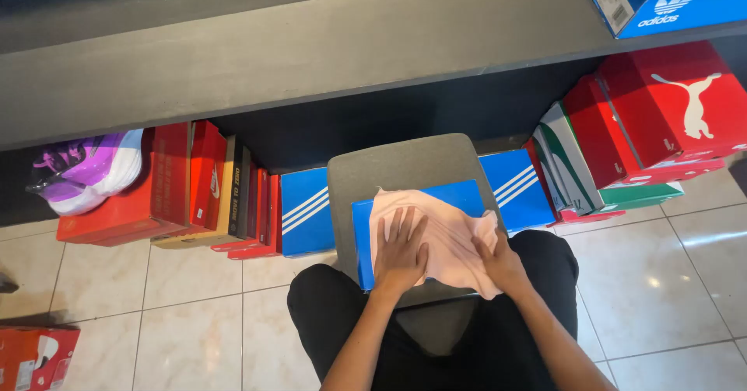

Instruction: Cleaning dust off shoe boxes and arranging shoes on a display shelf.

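Pale pink crumpled cloth (pixel 443 239) lies on the lid of a blue cardboard shoebox (pixel 366 235), which rests on a grey stool (pixel 389 165), long axis left–right. Left hand (pixel 401 255) lies flat on the cloth, fingers spread. Right hand (pixel 502 263) pinches the cloth's right edge. Box's left strip is bare; tiled floor (pixel 194 321) is on both sides.

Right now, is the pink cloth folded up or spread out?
Spread out. The pink cloth lies flat over the blue box, edges rumpled, with the left hand pressed flat on it and the right hand at its edge.
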